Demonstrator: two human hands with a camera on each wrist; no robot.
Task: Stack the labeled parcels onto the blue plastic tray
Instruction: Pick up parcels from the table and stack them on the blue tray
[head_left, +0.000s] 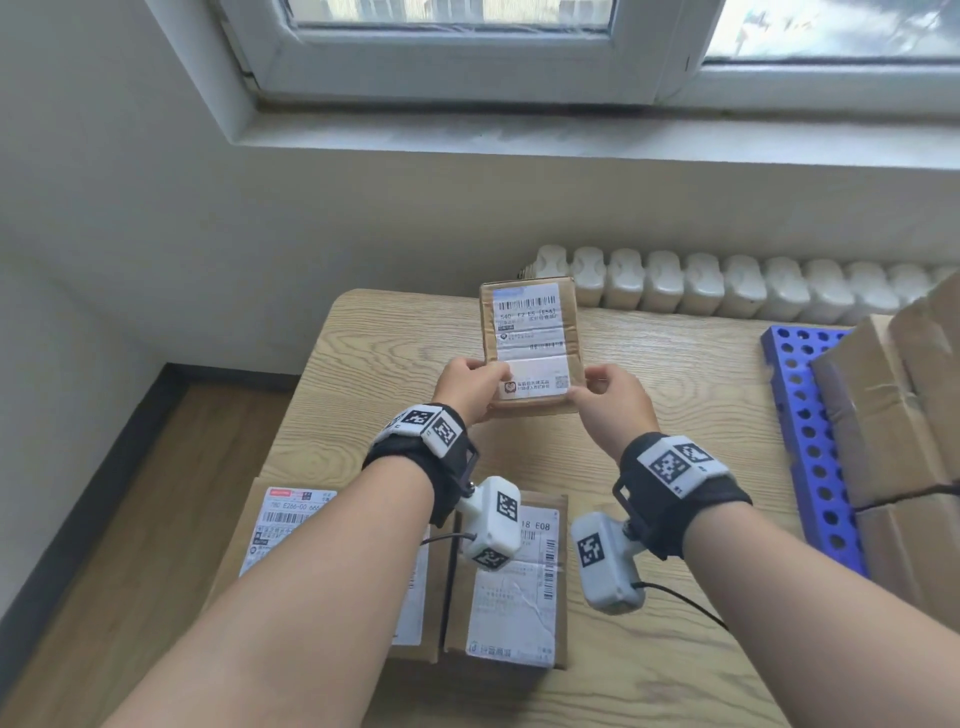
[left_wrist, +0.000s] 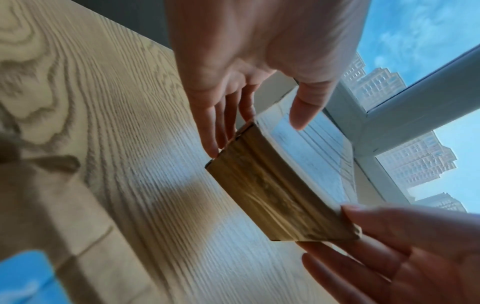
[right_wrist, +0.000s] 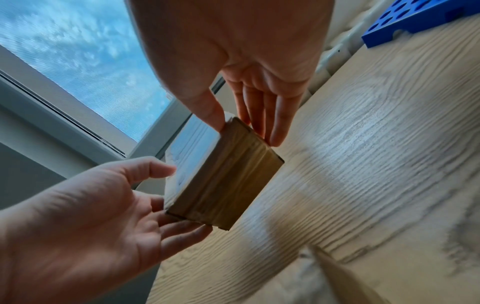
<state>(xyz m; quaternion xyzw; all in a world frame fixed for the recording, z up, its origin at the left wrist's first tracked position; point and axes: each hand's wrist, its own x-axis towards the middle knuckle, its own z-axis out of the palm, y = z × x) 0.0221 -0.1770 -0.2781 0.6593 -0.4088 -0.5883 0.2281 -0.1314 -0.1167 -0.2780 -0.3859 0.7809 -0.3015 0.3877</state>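
Observation:
A small brown parcel (head_left: 530, 343) with a white label hangs tilted above the middle of the wooden table (head_left: 675, 395). My left hand (head_left: 470, 387) pinches its near left corner, thumb on the label and fingers underneath. My right hand (head_left: 605, 400) pinches the near right corner the same way. The left wrist view shows the parcel's taped end (left_wrist: 280, 197) between the left hand (left_wrist: 255, 137) and the right hand (left_wrist: 389, 246). In the right wrist view, the right hand (right_wrist: 246, 133) grips the parcel (right_wrist: 226, 185). The blue perforated tray (head_left: 810, 441) lies at the right, carrying stacked cardboard parcels (head_left: 893, 405).
Two more labeled parcels lie at the table's near edge, one on the left (head_left: 291, 540) and one beside it (head_left: 514, 597), under my forearms. A white radiator (head_left: 727, 291) runs behind the table, below the window sill. Wooden floor (head_left: 130, 519) lies off the table's left edge.

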